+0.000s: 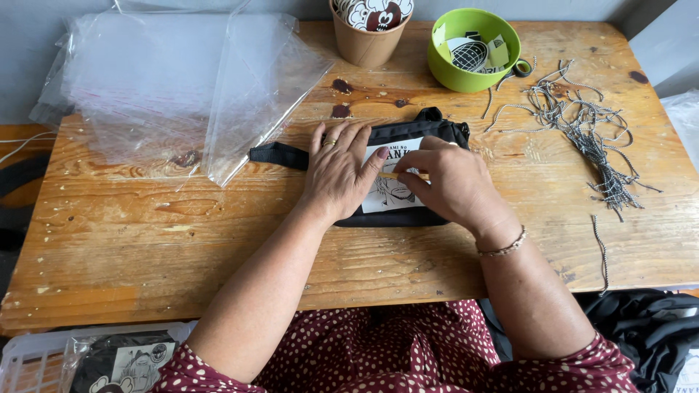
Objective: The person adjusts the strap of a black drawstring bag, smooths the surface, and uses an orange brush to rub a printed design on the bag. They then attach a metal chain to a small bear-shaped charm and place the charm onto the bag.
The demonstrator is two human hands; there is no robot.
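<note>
Left hand (336, 173): flat, fingers spread, pinning black pouch (408, 135) to worktop (145, 240).
Right hand (444, 182): fingers pinching thin yellow strip (393, 175) against white printed card (389, 196).
Technique: keep card square, press evenly.

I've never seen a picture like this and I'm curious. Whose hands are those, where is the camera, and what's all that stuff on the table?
The camera sits on a person's head and looks down, so you see their own two arms. The left hand lies flat on a small black pouch with a white drawing on its front. The right hand pinches something thin and yellowish against that drawing; it is too small to tell what. All of it rests on a wooden table. Farther back are clear plastic bags, a brown paper cup of stickers, a green bowl of paper bits, and a bundle of speckled cords.
</note>
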